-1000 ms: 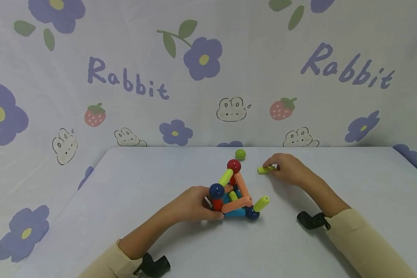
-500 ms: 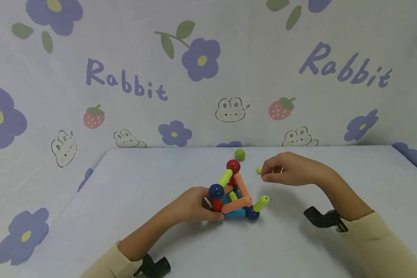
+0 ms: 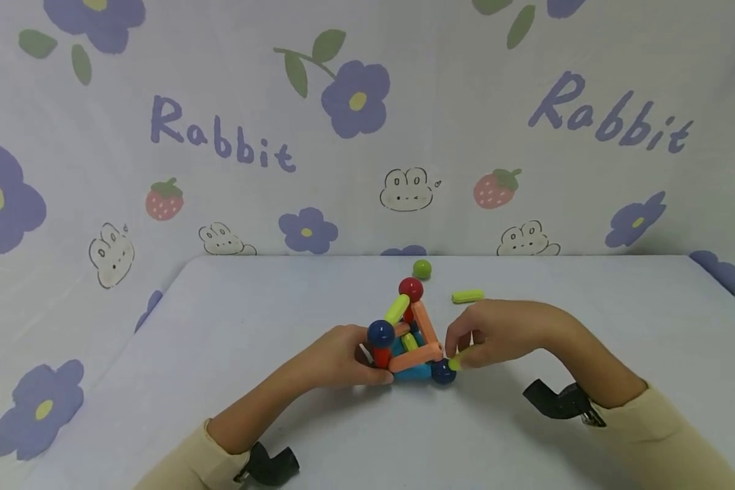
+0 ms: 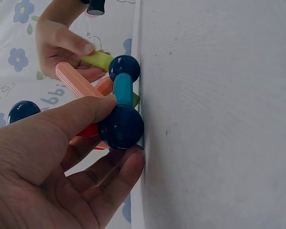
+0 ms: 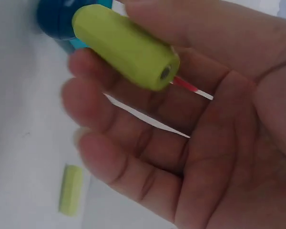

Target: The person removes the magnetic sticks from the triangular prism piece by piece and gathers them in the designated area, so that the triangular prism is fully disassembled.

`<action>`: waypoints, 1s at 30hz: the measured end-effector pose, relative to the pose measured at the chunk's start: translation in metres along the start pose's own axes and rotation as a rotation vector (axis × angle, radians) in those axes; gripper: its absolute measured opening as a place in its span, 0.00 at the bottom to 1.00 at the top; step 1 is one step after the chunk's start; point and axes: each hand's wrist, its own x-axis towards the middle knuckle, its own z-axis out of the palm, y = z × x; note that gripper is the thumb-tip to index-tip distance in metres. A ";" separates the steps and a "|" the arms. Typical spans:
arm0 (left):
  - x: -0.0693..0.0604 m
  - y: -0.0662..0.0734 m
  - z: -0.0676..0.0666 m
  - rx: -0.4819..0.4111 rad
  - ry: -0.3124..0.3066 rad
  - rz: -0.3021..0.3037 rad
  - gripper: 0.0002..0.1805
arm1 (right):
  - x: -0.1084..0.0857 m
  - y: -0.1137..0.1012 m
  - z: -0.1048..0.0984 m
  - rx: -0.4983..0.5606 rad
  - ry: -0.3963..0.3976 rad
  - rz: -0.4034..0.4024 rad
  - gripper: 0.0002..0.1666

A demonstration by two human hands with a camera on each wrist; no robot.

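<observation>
A frame of magnetic sticks and balls stands mid-table, with salmon sticks, a red ball on top and a dark blue ball at its upper left. My left hand grips its lower left corner, thumb and fingers about another dark blue ball in the left wrist view. At the right corner, my right hand pinches a yellow-green magnetic stick between thumb and fingers. That stick's far end touches the right dark blue ball. Fingers cover most of it in the head view.
A loose yellow-green stick lies on the white table beyond my right hand. Behind the frame sits a green ball. A patterned cloth hangs past the table's back edge.
My right hand has let go of the loose yellow-green stick at the back. It has come forward to the stick on the frame's right corner, which now points lower. The left hand stays put.
</observation>
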 end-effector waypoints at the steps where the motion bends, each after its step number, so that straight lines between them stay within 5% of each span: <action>1: 0.000 0.000 0.000 0.002 0.000 -0.002 0.20 | 0.001 0.000 0.000 0.001 -0.018 0.014 0.10; 17: 0.001 0.000 0.001 0.000 -0.011 0.002 0.21 | 0.012 0.009 0.012 -0.014 -0.023 0.096 0.10; 30: 0.000 0.000 0.000 0.013 -0.005 -0.034 0.21 | 0.018 0.028 0.011 -0.016 -0.025 0.051 0.12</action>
